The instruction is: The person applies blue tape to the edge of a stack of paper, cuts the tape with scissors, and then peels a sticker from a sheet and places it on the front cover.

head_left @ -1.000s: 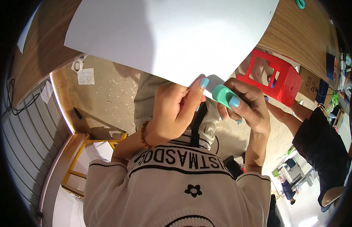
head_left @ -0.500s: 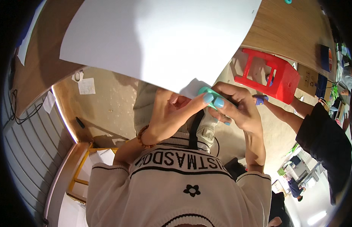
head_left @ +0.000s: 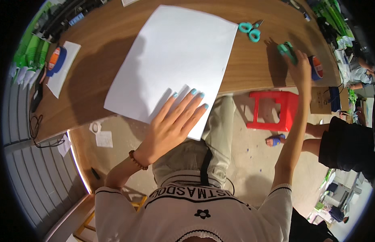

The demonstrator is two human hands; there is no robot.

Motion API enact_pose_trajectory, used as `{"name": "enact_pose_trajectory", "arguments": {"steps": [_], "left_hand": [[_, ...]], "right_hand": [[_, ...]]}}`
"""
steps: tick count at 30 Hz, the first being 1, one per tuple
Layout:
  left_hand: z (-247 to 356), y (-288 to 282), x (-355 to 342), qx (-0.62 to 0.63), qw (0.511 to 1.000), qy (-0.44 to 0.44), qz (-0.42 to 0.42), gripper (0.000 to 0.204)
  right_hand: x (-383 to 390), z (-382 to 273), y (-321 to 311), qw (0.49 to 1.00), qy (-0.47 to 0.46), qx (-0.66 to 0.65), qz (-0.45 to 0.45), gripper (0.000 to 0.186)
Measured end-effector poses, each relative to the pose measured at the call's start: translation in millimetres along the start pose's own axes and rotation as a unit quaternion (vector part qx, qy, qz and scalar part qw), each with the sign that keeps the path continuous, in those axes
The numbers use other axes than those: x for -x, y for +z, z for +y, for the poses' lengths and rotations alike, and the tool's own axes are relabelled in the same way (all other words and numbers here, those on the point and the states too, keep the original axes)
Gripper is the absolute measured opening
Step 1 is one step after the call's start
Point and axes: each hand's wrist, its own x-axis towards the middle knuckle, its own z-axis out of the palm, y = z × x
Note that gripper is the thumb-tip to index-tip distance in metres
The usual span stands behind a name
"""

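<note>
1. On the desk (head_left: 252, 72), white sheet (head_left: 183, 60): long axis front to back, near end overhanging the edge.
2. Left hand (head_left: 169, 125): nearer, palm down on it, fingers spread, grasping nothing.
3. Right hand (head_left: 301, 70): well right of it, at green tool (head_left: 285, 49); can't tell if gripped.

We are seeing light from the right whitening the sheet (head_left: 185, 56), the left hand (head_left: 169, 126) and right hand (head_left: 300, 69) casting shadows leftward, a broad shadow partly dimming the table (head_left: 92, 80), and edges bending toward a black rim.
</note>
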Motion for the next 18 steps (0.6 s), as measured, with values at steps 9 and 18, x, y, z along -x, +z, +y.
{"name": "enact_pose_trajectory", "arguments": {"steps": [9,18], "left_hand": [[-101,-80,-33,0.688,0.464,-0.46,0.316,0.035],[-106,9,25,0.733,0.546,-0.372,0.161,0.031]], "right_hand": [[-3,-44,9,0.985,-0.039,-0.068,0.153,0.042],[40,-140,-55,0.975,-0.07,-0.192,0.091,0.036]]}}
